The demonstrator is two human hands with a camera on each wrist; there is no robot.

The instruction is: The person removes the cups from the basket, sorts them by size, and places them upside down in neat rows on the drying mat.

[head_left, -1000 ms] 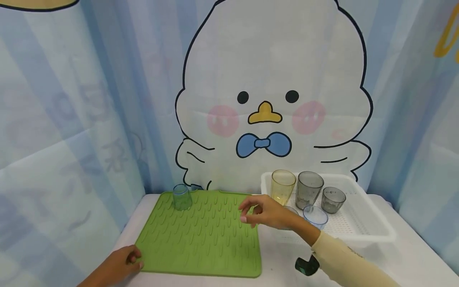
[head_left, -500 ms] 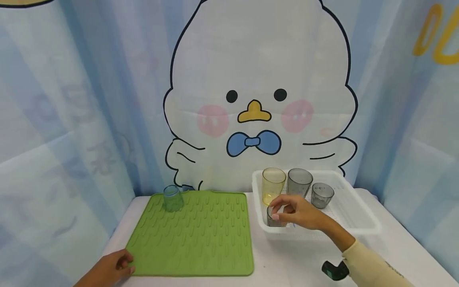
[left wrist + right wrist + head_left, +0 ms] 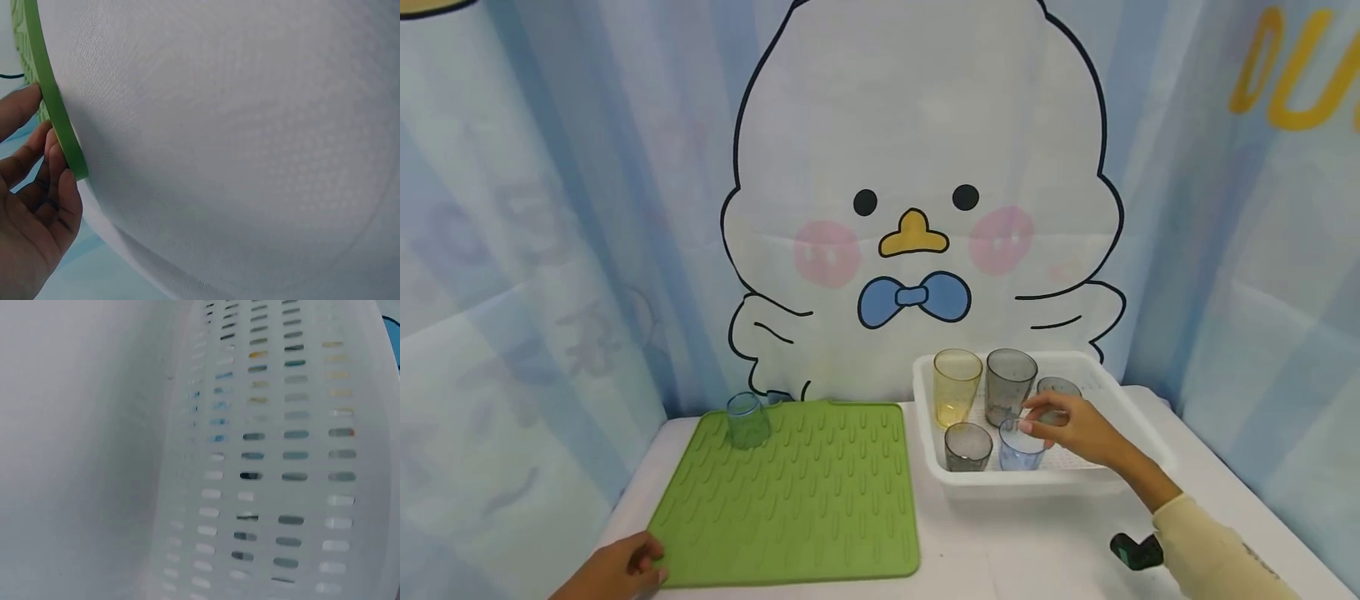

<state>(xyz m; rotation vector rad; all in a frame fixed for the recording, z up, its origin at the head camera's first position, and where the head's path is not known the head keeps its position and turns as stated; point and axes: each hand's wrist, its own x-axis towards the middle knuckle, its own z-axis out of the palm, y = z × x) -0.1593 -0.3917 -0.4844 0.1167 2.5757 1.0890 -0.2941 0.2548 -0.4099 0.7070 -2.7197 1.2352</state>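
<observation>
My right hand (image 3: 1078, 429) is over the white basket (image 3: 1060, 478), with loosely curled fingers at the rim of a small blue glass (image 3: 1018, 457). That glass stands upright in the basket, its far right side partly covered by the fingers. Beside it stand a tall yellow glass (image 3: 957, 387), a tall grey glass (image 3: 1009, 387) and a short grey glass (image 3: 967, 447). Another short grey glass (image 3: 1060, 386) is partly hidden by the hand. At the left, my left hand (image 3: 28, 212) holds the near corner of a green drying mat (image 3: 790, 517) with curled fingers.
A teal glass (image 3: 748, 421) stands at the mat's far left. On the white table (image 3: 1000, 550), a small black object (image 3: 1137, 552) lies by the right sleeve. A printed curtain (image 3: 910, 100) encloses the back and sides. The right wrist view shows the basket's slotted surface (image 3: 269, 487).
My right hand has moved from above the mat into the basket, past the near short grey glass to the blue one. The head view has turned rightward. The left hand stays at the mat corner.
</observation>
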